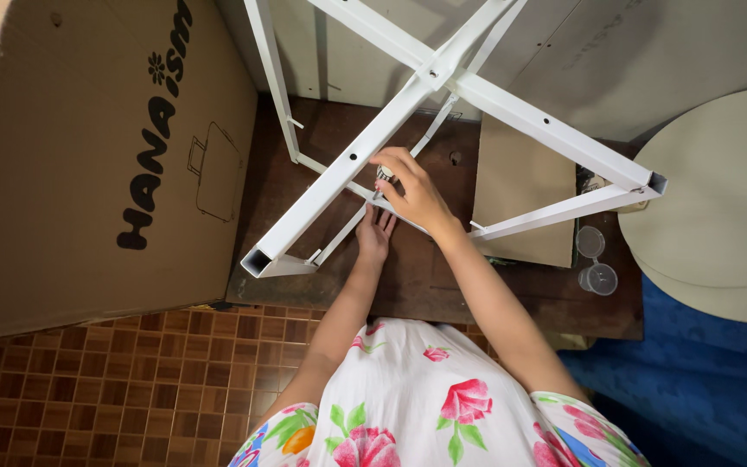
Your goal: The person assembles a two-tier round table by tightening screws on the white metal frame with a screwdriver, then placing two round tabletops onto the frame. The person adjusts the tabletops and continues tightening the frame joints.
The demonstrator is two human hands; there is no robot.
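A white metal frame (512,99) of square tubes stands upside down, its bars crossing at the top centre. My right hand (412,186) is closed around a small dark and white object (384,174), held against a thin lower cross bar (347,232) of the frame. Under that bar my left hand (374,233) lies with fingers spread, touching or nearly touching the bar from below. What the small object is cannot be made out.
A large brown cardboard box (88,156) leans at the left. A dark wooden board (425,285) lies beneath the frame. A flat cardboard piece (520,199), two clear plastic cups (596,264) and a round beige tabletop (719,199) sit right, above blue fabric (693,380).
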